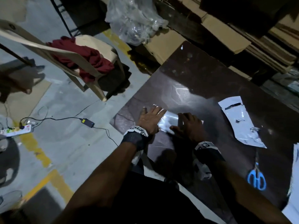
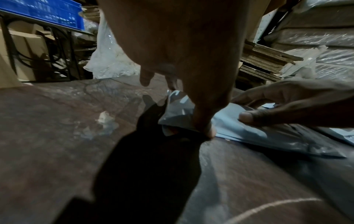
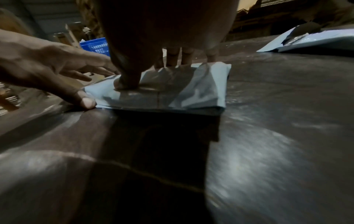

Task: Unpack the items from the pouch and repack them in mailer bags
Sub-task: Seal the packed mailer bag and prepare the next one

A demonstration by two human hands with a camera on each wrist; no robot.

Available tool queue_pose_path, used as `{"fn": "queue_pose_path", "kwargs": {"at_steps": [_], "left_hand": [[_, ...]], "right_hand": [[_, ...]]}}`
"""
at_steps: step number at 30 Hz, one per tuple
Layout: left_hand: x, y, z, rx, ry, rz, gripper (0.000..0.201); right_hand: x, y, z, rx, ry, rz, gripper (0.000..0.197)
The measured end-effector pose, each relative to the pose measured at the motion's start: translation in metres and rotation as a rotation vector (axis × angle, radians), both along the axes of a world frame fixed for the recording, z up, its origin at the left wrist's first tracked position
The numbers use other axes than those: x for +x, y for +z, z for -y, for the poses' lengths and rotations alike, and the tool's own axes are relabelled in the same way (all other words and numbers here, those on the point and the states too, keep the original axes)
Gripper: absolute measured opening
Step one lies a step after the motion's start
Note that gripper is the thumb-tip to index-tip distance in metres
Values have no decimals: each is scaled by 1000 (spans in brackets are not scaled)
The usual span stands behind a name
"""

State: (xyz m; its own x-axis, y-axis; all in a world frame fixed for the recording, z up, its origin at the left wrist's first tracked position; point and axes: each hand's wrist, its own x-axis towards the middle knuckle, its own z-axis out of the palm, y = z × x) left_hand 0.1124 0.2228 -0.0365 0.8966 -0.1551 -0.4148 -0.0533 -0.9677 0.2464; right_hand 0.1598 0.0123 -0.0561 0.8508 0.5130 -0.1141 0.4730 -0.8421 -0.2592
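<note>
Dark table (image 1: pixel 202 75), bare toward its far edge; one mailer bag (image 1: pixel 168 121) lies by the near-left corner, left hand (image 1: pixel 151 119) and right hand (image 1: pixel 188 125) pressing it flat, fingers extended (gripping nothing). One torn pouch (image 1: pixel 241 120) and one pair of blue scissors (image 1: pixel 257 177) sit right

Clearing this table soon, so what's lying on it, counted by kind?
Mailer bags: 2, one under both hands, one torn open to the right
Scissors: 1
Total: 3, leaving out white sheets cut off at the right edge
</note>
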Motion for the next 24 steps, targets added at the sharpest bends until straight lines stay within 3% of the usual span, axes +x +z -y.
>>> {"fn": "queue_pose_path", "kwargs": {"at_steps": [7, 10, 12, 16, 21, 24], "left_hand": [[6, -8, -45, 8, -115, -7, 76], [4, -6, -59, 60, -141, 13, 90], [3, -7, -65, 76, -160, 18, 92], [-5, -10, -77, -57, -107, 22, 75], [-21, -16, -89, -137, -88, 38, 67], [-28, -15, -90, -169, -54, 43, 90]], "right_hand": [[-3, 3, -65, -53, -252, -41, 56], [-10, 1, -81, -96, -314, -100, 65], [-15, 3, -86, -151, -310, -125, 78], [-30, 5, -84, -102, -205, -179, 98], [-36, 0, -94, -130, -218, -169, 93], [-39, -5, -97, -206, -213, -185, 91]]}}
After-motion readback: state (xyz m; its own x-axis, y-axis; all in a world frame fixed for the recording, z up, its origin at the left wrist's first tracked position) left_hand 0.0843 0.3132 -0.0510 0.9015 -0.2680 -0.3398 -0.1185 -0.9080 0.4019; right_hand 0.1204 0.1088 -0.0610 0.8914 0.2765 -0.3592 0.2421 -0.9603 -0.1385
